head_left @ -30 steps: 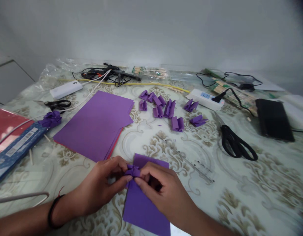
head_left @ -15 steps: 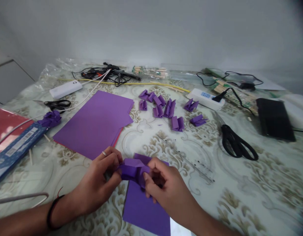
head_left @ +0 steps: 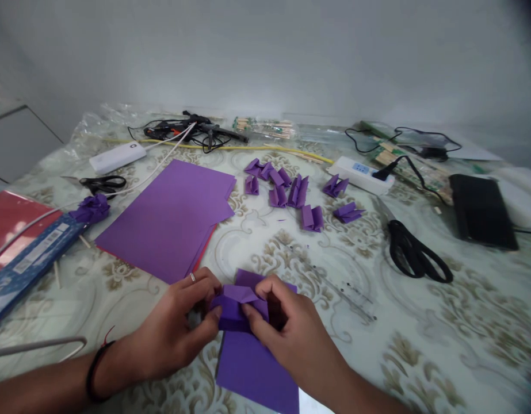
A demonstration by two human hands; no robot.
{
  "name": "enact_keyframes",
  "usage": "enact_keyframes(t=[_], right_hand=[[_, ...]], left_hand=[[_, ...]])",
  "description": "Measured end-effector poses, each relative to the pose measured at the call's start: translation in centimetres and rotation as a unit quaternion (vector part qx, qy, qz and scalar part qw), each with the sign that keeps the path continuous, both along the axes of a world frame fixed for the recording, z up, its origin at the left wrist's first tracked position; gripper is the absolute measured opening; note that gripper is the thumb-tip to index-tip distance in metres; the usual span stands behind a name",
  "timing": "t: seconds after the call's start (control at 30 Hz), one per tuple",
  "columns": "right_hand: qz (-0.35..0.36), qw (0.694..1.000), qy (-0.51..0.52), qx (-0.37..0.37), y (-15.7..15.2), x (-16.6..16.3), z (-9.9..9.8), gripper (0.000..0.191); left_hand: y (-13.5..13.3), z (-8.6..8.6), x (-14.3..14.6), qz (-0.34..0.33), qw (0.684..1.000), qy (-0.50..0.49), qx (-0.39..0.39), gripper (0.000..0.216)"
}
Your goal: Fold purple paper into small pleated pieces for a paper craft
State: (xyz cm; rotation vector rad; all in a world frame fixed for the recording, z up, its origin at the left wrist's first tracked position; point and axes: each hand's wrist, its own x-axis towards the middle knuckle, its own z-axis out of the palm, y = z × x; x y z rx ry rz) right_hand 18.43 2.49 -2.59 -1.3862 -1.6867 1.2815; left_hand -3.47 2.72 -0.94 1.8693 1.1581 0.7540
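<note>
Near the table's front edge my left hand (head_left: 179, 328) and my right hand (head_left: 291, 333) both pinch a small folded purple paper piece (head_left: 237, 305). The piece is held just above a flat purple sheet (head_left: 256, 368) that lies under my right wrist. My left hand wears a ring, and a dark band circles its wrist. Several finished folded purple pieces (head_left: 297, 192) lie further back in the middle of the table. A stack of purple sheets (head_left: 170, 215) lies to the left of them.
Black scissors (head_left: 414, 256) lie at the right, smaller scissors (head_left: 101, 184) at the left. A white power strip (head_left: 360, 172), a glue gun with cables (head_left: 191, 126), a white power bank (head_left: 116, 156), a black tablet (head_left: 481, 210), a purple paper flower (head_left: 90, 208) and a red-and-blue paper pack (head_left: 19, 241) surround them.
A second ago the piece was pinched tight into a small bunch. It has since spread wider between my fingers, and both hands have shifted slightly.
</note>
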Motion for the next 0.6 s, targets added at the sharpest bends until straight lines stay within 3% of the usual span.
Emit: enact_keyframes(t=[0.3,0.6], right_hand=[[-0.011,0.998,0.049,-0.047,0.0,0.2,0.1,0.011],[0.031,0.997,0.063,-0.025,0.0,0.5,-0.1,0.007]], left_hand=[[-0.2,-0.6,0.2,0.045,0.999,0.01,0.014,0.024],[-0.2,-1.4,0.1,0.07,0.997,-0.022,-0.035,0.013]])
